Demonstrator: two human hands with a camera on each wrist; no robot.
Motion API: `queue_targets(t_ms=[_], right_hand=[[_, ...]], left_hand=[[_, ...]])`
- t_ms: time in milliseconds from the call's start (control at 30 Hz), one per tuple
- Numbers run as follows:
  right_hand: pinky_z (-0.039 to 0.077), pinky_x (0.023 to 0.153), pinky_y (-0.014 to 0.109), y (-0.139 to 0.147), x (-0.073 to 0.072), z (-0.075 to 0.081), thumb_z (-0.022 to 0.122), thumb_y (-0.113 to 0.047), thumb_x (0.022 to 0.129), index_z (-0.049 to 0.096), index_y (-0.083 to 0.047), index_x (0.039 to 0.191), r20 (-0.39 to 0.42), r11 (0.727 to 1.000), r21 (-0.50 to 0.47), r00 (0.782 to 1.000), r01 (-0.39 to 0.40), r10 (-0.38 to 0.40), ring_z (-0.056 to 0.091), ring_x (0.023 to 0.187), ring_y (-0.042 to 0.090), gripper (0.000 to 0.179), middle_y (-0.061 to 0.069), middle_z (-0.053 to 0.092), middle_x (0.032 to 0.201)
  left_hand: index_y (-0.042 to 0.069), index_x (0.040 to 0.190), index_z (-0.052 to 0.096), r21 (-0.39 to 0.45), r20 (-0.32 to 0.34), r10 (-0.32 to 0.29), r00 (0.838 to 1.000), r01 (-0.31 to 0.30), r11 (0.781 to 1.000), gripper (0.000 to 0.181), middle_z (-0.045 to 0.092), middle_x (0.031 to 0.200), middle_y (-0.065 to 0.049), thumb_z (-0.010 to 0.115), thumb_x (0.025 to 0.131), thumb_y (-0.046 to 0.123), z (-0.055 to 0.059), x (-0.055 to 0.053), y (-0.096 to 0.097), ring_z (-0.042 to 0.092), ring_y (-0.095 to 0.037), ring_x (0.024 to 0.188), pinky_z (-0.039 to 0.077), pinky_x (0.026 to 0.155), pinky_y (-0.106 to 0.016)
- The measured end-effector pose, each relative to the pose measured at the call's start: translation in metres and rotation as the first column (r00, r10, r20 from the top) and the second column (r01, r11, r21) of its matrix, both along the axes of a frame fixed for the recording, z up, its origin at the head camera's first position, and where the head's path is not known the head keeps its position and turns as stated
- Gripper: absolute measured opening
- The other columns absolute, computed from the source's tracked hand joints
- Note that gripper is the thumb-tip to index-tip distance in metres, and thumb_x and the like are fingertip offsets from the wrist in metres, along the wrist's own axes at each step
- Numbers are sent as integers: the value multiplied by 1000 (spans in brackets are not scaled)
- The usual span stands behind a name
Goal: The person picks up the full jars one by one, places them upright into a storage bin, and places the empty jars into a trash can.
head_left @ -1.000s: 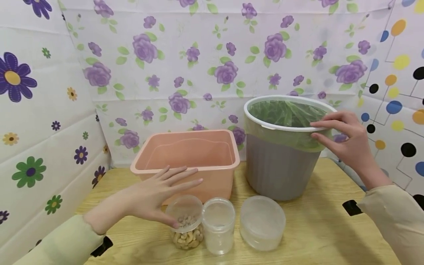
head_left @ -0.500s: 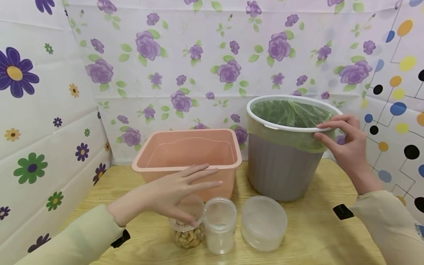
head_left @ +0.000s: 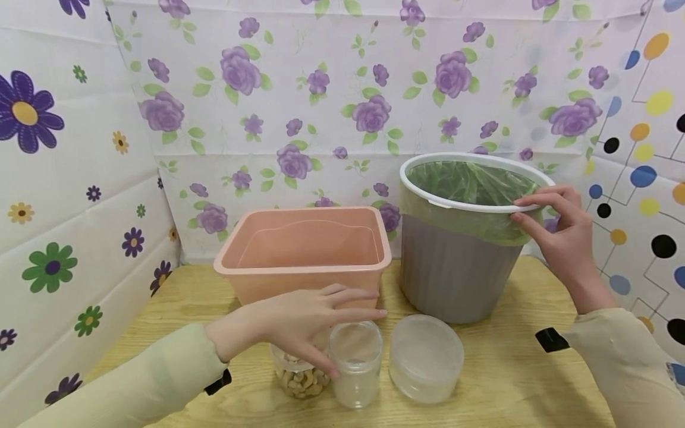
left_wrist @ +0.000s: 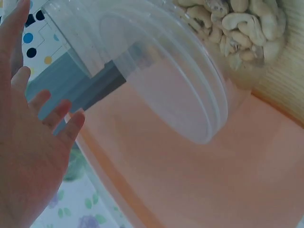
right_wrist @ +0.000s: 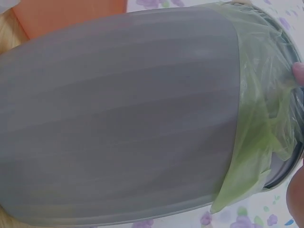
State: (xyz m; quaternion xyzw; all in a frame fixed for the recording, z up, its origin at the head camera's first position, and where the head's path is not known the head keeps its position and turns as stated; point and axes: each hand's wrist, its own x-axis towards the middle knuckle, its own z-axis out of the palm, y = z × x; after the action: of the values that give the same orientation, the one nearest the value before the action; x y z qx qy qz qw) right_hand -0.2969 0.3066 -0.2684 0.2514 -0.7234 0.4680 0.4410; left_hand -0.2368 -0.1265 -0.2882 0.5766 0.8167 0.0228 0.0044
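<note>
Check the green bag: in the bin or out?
In: the green bag lines the gray bin and drapes outside below the white rim.

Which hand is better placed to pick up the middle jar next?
Likely the left hand: it is open, with its thumb close to the middle jar. The right hand is farther off, holding the bin by its rim.

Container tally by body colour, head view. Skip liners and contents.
Clear: 3 (nut jar, narrow jar, wide tub)
Peach: 1 (basin)
Grey: 1 (bin)
Total: 5
</note>
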Motion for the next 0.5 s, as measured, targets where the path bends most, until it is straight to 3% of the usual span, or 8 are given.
queue_targets(t_ms=[267, 500], right_hand=[[35, 100, 18, -10, 6, 3, 73, 14, 78, 71, 12, 94, -64, 998, -51, 998, -32, 29, 45, 110, 9, 16, -15, 58, 103], [30, 92, 17, -30, 16, 4, 77, 9, 78, 73, 9, 93, -109, 999, -31, 993, 45, -48, 43, 108, 4, 16, -21, 54, 104]], left_hand=[[31, 158, 23, -25, 90, -8, 996, 10, 1000, 99, 25, 162, 5, 76, 78, 57, -5, -8, 11, 36, -17, 141, 43, 109, -36], [31, 157, 26, -59, 99, -17, 995, 23, 998, 100, 30, 159, 4, 78, 76, 57, -6, -15, 17, 36, -14, 138, 43, 108, -33]])
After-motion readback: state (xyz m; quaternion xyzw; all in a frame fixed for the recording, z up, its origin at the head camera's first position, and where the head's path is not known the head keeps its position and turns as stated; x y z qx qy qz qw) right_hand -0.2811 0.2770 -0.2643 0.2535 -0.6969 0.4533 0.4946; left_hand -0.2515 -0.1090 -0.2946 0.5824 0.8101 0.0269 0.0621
